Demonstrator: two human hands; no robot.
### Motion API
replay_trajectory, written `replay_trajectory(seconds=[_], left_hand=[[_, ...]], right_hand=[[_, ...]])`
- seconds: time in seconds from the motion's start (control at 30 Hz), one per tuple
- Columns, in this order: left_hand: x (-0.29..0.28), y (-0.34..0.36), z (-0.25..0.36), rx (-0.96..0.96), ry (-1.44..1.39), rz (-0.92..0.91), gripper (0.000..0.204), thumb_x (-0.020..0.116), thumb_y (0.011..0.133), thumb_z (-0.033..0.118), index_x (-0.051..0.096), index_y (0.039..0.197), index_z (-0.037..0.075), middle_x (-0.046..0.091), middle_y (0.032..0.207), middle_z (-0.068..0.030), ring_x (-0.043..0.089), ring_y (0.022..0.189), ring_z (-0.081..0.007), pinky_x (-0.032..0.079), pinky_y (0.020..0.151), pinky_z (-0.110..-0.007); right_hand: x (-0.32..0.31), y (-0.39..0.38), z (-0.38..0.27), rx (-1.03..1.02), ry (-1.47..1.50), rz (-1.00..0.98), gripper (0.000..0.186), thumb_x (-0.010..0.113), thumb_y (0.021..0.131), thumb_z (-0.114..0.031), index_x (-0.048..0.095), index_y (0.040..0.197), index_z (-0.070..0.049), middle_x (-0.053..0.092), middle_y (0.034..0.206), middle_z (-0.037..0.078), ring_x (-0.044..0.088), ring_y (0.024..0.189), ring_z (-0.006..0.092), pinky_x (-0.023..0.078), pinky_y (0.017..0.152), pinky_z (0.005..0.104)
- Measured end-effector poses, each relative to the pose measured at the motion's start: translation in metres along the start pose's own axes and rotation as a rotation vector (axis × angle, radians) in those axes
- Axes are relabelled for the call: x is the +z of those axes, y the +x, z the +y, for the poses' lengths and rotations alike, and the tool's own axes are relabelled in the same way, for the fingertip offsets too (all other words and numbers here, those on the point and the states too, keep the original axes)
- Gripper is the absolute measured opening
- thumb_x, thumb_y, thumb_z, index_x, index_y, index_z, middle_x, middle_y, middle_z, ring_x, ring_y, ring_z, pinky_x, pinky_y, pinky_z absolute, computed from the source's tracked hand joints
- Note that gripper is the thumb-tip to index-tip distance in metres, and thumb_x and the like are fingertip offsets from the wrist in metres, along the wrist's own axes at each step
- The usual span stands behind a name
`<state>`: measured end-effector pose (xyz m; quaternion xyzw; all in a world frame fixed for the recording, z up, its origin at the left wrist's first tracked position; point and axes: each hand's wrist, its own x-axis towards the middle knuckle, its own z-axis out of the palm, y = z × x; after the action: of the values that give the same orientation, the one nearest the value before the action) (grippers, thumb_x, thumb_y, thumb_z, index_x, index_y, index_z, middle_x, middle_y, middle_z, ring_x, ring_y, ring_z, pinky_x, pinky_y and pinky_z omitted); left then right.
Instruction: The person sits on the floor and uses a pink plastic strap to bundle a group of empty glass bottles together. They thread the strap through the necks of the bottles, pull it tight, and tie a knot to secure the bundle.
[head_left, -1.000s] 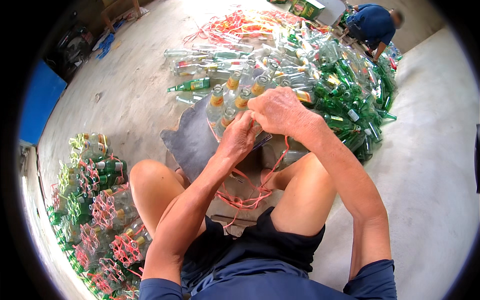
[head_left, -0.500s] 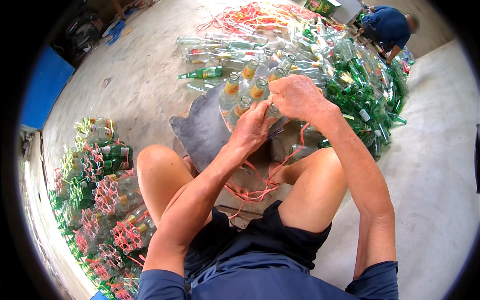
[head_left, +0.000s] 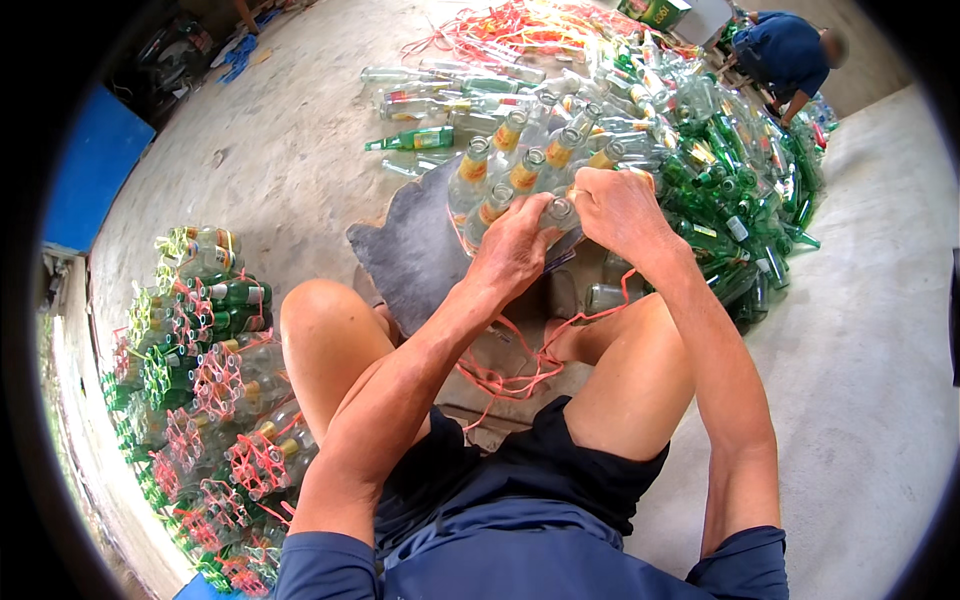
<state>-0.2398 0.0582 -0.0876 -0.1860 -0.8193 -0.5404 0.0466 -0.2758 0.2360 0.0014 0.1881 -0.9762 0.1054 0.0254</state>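
Note:
A cluster of clear glass bottles (head_left: 525,177) with yellow neck labels stands upright on a dark grey pad (head_left: 400,265) before my knees. Thin pinkish-red cord shows at the cluster's left side. My left hand (head_left: 512,248) is closed at the near side, fingertips pressed together beside a bottle neck (head_left: 560,212); what they pinch is hidden. Across that neck, my right hand (head_left: 622,207) is curled shut. Red plastic twine (head_left: 520,380) lies in loops between my feet, and a strand rises toward my right wrist. The twine inside the right fingers is mostly hidden.
Loose clear and green bottles (head_left: 740,190) lie heaped at the right. Tied bottle bundles (head_left: 225,375) are stacked on the left. A tangle of red and yellow twine (head_left: 520,30) lies at the back. A co-worker (head_left: 780,55) bends down at far right.
My right hand has shifted right and slightly down, drawing a little away from the left hand. The rising red strand has moved right too. The view has shifted slightly.

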Motion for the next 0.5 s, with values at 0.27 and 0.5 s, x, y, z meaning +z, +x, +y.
replay_trajectory(seconds=[0.27, 0.5], left_hand=[[0.000, -0.001, 0.000, 0.003, 0.014, 0.014, 0.042, 0.067, 0.096, 0.007, 0.056, 0.136, 0.000, 0.065, 0.122, -0.0238, 0.063, 0.115, -0.0441, 0.050, 0.096, -0.048], [0.004, -0.002, -0.003, 0.018, 0.012, 0.038, 0.041, 0.068, 0.096, 0.006, 0.056, 0.135, -0.001, 0.065, 0.120, -0.0245, 0.065, 0.111, -0.0437, 0.051, 0.093, -0.047]], right_hand=[[0.021, -0.026, -0.003, 0.087, 0.155, 0.114, 0.021, 0.062, 0.097, -0.016, 0.061, 0.081, -0.002, 0.067, 0.075, 0.026, 0.069, 0.081, 0.0478, 0.055, 0.073, 0.0564], [0.035, -0.049, -0.018, 0.120, 0.092, 0.162, 0.017, 0.062, 0.099, -0.018, 0.058, 0.088, -0.006, 0.068, 0.071, 0.023, 0.071, 0.075, 0.0444, 0.057, 0.065, 0.0537]])
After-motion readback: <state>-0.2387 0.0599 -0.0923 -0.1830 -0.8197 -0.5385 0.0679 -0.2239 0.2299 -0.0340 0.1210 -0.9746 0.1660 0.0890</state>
